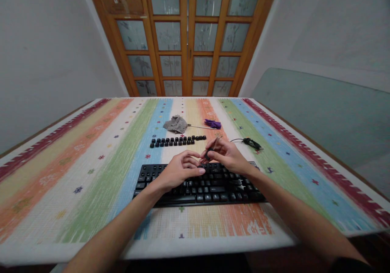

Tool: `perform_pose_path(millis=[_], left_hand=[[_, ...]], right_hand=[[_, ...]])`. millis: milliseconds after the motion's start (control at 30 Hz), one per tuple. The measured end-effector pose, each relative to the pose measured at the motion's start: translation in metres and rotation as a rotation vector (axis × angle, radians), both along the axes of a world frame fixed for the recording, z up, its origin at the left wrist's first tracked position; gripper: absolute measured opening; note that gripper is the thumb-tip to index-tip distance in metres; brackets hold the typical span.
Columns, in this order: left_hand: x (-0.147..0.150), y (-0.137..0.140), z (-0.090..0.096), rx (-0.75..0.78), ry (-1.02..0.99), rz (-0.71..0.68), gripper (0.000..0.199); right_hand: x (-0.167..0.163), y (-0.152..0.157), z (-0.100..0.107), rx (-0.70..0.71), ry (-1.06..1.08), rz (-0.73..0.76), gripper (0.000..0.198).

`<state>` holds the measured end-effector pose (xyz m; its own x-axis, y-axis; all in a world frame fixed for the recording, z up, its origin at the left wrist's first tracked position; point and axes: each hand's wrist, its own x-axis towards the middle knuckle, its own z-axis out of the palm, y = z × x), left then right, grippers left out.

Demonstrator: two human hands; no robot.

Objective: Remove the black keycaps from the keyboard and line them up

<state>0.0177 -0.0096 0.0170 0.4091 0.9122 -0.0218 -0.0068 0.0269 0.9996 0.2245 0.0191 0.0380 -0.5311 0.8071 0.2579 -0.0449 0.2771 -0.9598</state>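
A black keyboard (183,199) lies before me, with several keys off its top rows. My right hand (227,153) is closed over the keyboard's back half, pinching a small black piece (209,154) between thumb and fingers. Whether that piece is a keycap or a tool's handle, I cannot tell; something thin shows by the fingertips. Close beside it, my left hand (183,168) has curled fingers, with the thumb low over the upper keys. What lies between its fingertips is hidden. Behind the hands, loose black keycaps (172,143) stand in two rows.
Farther back lie a crumpled grey cloth (176,124) and a purple item (212,123), with a thin rod (199,126) between them. A bundled black cable (251,144) rests at the right. The striped tablecloth (100,175) covers the table; wooden glazed doors (187,53) stand beyond.
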Motion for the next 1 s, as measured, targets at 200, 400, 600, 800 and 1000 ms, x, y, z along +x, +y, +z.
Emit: perform_pose_path(millis=[200,400,600,800,1000], left_hand=[[0.001,0.000,0.004,0.183,0.122,0.017,0.030],[0.001,-0.001,0.015,0.569,0.500,0.046,0.013],[0.000,0.011,0.014,0.832,0.710,-0.075,0.009],[-0.005,0.039,0.011,0.926,0.807,-0.122,0.010],[0.001,0.079,0.003,0.910,0.869,-0.095,0.009]], right_hand=[[0.004,-0.005,-0.007,0.116,-0.051,-0.088,0.032],[0.005,-0.008,-0.010,0.208,-0.091,-0.165,0.027],[0.009,-0.011,-0.012,0.275,-0.172,-0.240,0.023],[0.015,-0.005,-0.018,0.302,-0.123,-0.325,0.025],[0.022,0.003,-0.021,0.293,-0.081,-0.413,0.029]])
